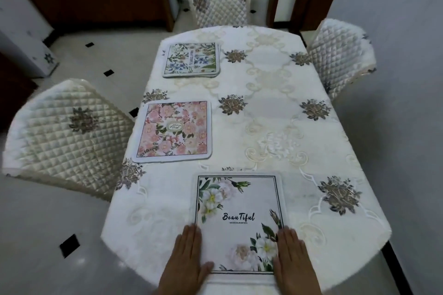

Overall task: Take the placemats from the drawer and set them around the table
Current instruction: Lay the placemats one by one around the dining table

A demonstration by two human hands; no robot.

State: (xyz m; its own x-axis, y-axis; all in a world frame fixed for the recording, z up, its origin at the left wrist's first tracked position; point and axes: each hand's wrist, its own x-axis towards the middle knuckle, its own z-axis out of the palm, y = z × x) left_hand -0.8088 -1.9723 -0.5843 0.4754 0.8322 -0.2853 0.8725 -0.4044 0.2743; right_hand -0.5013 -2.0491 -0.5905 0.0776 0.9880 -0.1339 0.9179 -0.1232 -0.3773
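Head view. The surface (275, 103) is a long table under a pale embroidered cloth, seen from one short end.

White mat (237, 220): lies flat at the near end of the surface, square to the edge. It is printed with white flowers and the word "Beautiful".

Left grip (184, 258): spread flat, palm down, fingers straight and side by side. It rests along the left border of the white mat, partly on the mat and partly on the cloth. The thumb (206, 267) reaches onto the mat near its lower left corner. Nothing is pinched or curled around.

Right grip (294, 261): likewise spread flat, palm down, fingers straight and together. It rests along the right border of the white mat, with the thumb lying on the mat near the lower right corner. It presses or touches only and encloses nothing.

Pink mat (173, 130): flat on the left side of the surface, midway along, just beside the left chair (64, 136). It is well apart from both grips.

Stack (191, 60): several mats piled at the far left of the surface. The top one bears blue and green flowers, and the edges of the lower mats show at its near side.

Far chair (219, 3) and right chair (340, 55): quilted covers, drawn up to the surface. No mat lies before either of them.

Floor (48, 223): pale tiles with small black insets.
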